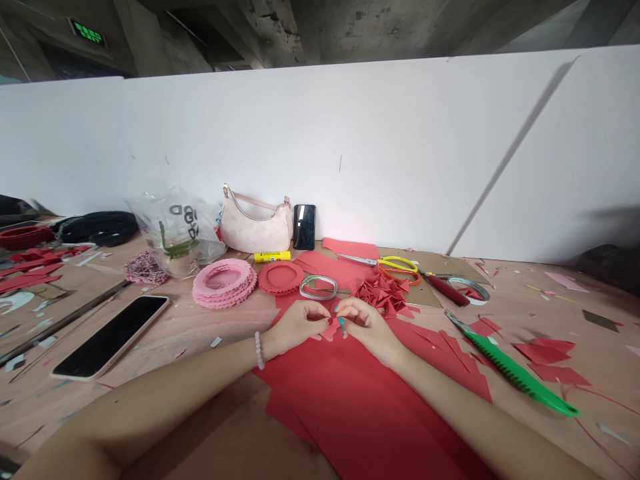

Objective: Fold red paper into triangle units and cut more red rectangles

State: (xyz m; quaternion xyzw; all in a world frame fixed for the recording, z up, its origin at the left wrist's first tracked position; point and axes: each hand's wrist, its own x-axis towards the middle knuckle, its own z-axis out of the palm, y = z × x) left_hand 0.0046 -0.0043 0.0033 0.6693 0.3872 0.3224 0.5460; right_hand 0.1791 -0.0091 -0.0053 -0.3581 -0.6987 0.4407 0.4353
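Observation:
My left hand and my right hand meet over a large red paper sheet on the wooden table. Both pinch one small red paper piece between their fingertips. A pile of folded red paper pieces lies just beyond my right hand. A bead bracelet sits on my left wrist.
A green utility knife lies right of the sheet. Scissors, tape rolls, pink and red paper rings, a glue stick, a plastic bag, a pink purse and two phones lie around.

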